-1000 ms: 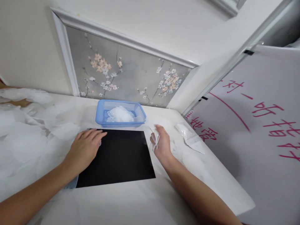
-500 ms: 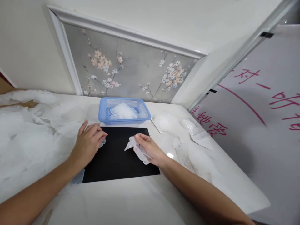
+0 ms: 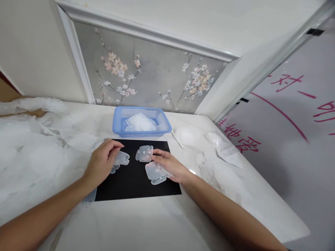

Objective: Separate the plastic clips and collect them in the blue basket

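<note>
Over the left part of a black sheet (image 3: 131,184), my left hand (image 3: 101,160) pinches a translucent plastic piece (image 3: 122,158) with notched edges. Another clear piece (image 3: 114,169) shows just beneath it. My right hand (image 3: 170,165) grips several similar frosted plastic pieces (image 3: 156,173), which fan out below its fingers. At its fingertips is one more plastic piece (image 3: 144,153), with small round dots, above the upper middle of the sheet. Whether that piece touches the sheet I cannot tell.
Behind the sheet stands a blue basket (image 3: 116,129) holding a pile of translucent pieces (image 3: 141,122). A thin white stick (image 3: 177,139) lies beside it. Frosted plastic (image 3: 34,157) is heaped on the left, a clear bag (image 3: 227,153) lies right, and a whiteboard (image 3: 288,157) stands beyond.
My left hand now has a plastic piece between its fingers. The pieces in my right hand have spread apart, with one now at the fingertips. The view has shifted slightly.
</note>
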A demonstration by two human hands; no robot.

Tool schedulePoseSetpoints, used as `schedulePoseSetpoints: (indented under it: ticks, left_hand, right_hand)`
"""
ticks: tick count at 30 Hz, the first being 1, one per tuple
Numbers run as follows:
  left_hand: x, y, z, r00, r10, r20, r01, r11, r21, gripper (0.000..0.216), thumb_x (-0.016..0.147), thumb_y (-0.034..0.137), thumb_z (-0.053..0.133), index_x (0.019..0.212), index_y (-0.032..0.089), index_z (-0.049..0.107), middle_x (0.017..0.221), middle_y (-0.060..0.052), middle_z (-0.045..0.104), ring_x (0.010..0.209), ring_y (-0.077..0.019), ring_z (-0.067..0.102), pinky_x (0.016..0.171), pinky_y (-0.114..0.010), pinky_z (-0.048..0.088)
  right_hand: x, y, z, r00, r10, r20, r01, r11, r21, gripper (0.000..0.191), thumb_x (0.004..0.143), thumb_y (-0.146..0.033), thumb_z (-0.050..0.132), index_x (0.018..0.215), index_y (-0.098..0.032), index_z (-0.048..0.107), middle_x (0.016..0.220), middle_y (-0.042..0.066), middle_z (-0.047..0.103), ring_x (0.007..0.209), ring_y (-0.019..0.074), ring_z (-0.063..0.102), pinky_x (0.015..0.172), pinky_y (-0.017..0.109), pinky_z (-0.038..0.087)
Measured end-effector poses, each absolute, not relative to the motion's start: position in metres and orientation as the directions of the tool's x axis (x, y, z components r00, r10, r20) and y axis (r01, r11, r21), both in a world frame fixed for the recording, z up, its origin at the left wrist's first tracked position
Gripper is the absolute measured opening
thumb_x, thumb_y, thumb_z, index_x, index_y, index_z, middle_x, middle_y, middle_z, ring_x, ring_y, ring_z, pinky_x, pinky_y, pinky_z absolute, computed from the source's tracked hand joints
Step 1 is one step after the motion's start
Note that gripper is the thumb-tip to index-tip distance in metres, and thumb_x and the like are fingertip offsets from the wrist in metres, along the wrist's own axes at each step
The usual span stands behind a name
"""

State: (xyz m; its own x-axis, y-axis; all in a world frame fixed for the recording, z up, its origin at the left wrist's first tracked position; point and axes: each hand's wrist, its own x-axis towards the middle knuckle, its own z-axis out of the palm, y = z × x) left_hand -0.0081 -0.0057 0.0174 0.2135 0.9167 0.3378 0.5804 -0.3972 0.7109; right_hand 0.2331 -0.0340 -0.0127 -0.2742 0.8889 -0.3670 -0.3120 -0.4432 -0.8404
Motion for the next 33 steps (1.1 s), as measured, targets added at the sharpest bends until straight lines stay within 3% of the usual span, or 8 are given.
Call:
schedulePoseSetpoints:
  ticks: [6,9,16,20,23,26,29,33]
  left_hand:
    - [-0.009,-0.002,0.011,0.304,0.939,0.159,0.596,-0.317,0.738,0.027,0.095,0.040,0.043,0.104,0.026,0.064,0.088,-0.003,0.069,0.084,-0.0243,0.064,0.083,-0.039,0.046]
    - [-0.012,-0.002,0.008,0.390,0.903,0.180,0.615,-0.401,0.679,0.028,0.094,0.035,0.041,0.108,0.025,0.063,0.091,-0.004,0.070,0.093,-0.0267,0.063,0.093,-0.044,0.042]
    - [-0.015,-0.004,0.005,0.575,0.798,0.179,0.642,-0.576,0.506,0.048,0.071,0.012,0.051,0.116,0.023,0.062,0.113,-0.007,0.065,0.107,-0.0296,0.057,0.097,-0.046,0.043]
    - [-0.015,-0.007,0.000,0.624,0.764,0.163,0.675,-0.632,0.381,0.050,0.073,0.013,0.054,0.121,0.023,0.062,0.129,-0.009,0.059,0.120,-0.0313,0.052,0.103,-0.050,0.039]
    - [-0.015,-0.006,-0.003,0.624,0.761,0.176,0.679,-0.640,0.360,0.044,0.077,0.012,0.053,0.118,0.023,0.063,0.126,-0.008,0.060,0.118,-0.0297,0.053,0.101,-0.049,0.041]
    - [-0.014,-0.004,-0.007,0.598,0.769,0.226,0.653,-0.631,0.420,0.035,0.082,0.013,0.051,0.113,0.023,0.064,0.113,-0.006,0.063,0.106,-0.0262,0.055,0.096,-0.046,0.045]
    - [-0.013,-0.004,-0.013,0.545,0.798,0.257,0.646,-0.595,0.479,0.029,0.088,0.019,0.052,0.115,0.023,0.062,0.113,-0.006,0.062,0.105,-0.0251,0.056,0.095,-0.044,0.045]
    - [-0.010,-0.008,-0.018,0.484,0.825,0.292,0.732,-0.565,0.382,0.029,0.089,0.031,0.057,0.116,0.022,0.062,0.117,-0.008,0.065,0.109,-0.0310,0.054,0.092,-0.049,0.041]
  right_hand:
    - [0.235,-0.034,-0.014,-0.269,0.892,-0.365,-0.293,-0.436,-0.851,0.046,0.066,-0.037,0.083,0.105,-0.020,0.064,0.103,0.006,0.073,0.069,0.0160,0.070,0.055,0.024,0.052]
    - [0.235,-0.034,-0.015,-0.244,0.900,-0.361,-0.264,-0.420,-0.868,0.044,0.067,-0.037,0.082,0.104,-0.020,0.064,0.099,0.005,0.074,0.064,0.0133,0.067,0.051,0.021,0.049]
    - [0.234,-0.034,-0.011,-0.203,0.894,-0.399,-0.224,-0.439,-0.870,0.041,0.070,-0.033,0.078,0.106,-0.019,0.064,0.086,0.004,0.074,0.058,0.0127,0.064,0.047,0.021,0.046]
    - [0.235,-0.033,-0.011,-0.148,0.895,-0.420,-0.183,-0.442,-0.878,0.040,0.071,-0.029,0.075,0.108,-0.018,0.060,0.086,0.004,0.074,0.053,0.0112,0.060,0.046,0.021,0.044]
    - [0.234,-0.033,-0.013,-0.113,0.905,-0.411,-0.121,-0.423,-0.898,0.039,0.071,-0.028,0.073,0.106,-0.020,0.059,0.085,0.002,0.072,0.050,0.0103,0.056,0.045,0.022,0.042]
    - [0.232,-0.035,-0.012,-0.067,0.941,-0.332,-0.018,-0.334,-0.943,0.031,0.071,-0.031,0.071,0.099,-0.021,0.062,0.079,-0.001,0.069,0.046,0.0093,0.050,0.043,0.022,0.039]
    - [0.232,-0.030,-0.001,-0.024,0.987,-0.162,0.085,-0.159,-0.984,0.023,0.073,-0.036,0.068,0.089,-0.019,0.065,0.073,-0.001,0.068,0.048,0.0090,0.046,0.047,0.022,0.037]
    - [0.230,0.011,0.032,0.035,0.999,0.014,0.111,0.010,-0.994,0.028,0.073,-0.043,0.067,0.087,-0.018,0.065,0.069,-0.002,0.064,0.055,0.0113,0.051,0.053,0.023,0.041]
